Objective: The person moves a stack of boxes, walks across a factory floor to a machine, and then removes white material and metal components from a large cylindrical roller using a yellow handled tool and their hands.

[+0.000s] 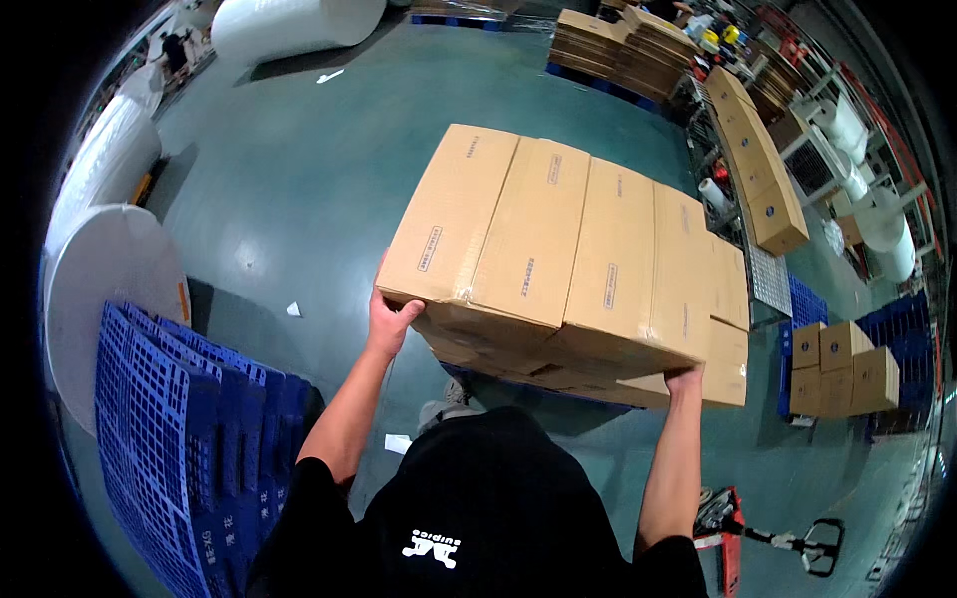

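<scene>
A row of several brown cardboard boxes stands side by side in front of me, on top of a stack of more cardboard boxes. My left hand grips the near left corner of the row, thumb on the near face and fingers on the side, partly hidden. At the near right corner, my right hand holds the row's lower edge, most of its fingers out of sight under the cardboard. Below the stack, a blue pallet edge shows.
Blue plastic pallets lean at the left beside a large white roll. A hand pallet truck stands at lower right. Boxes line a conveyor at right; more boxes sit near blue pallets. Flat cardboard is stacked at the back.
</scene>
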Demonstrator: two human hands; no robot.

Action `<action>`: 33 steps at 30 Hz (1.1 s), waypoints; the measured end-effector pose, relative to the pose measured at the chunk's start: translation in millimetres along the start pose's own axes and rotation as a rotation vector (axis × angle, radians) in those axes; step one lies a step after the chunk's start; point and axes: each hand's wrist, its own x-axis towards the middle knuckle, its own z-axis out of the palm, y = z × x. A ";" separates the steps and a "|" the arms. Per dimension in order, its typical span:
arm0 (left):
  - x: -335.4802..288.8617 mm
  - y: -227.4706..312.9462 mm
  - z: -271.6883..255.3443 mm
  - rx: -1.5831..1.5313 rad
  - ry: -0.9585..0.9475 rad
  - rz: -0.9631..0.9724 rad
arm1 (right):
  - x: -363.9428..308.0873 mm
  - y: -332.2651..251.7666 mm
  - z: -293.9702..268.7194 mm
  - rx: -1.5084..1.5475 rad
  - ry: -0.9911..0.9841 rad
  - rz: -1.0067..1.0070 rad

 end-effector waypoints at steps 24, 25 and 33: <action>10.9 -6.6 18.5 -0.084 0.122 -0.234 | -68.5 -26.7 -10.7 -0.386 0.075 -0.448; 13.7 -8.1 17.0 -0.089 0.161 -0.240 | -63.6 -27.3 -11.5 -0.380 0.031 -0.438; 9.5 -1.5 23.1 -0.187 0.128 -0.244 | -40.9 -31.7 -14.6 -0.330 -0.060 -0.408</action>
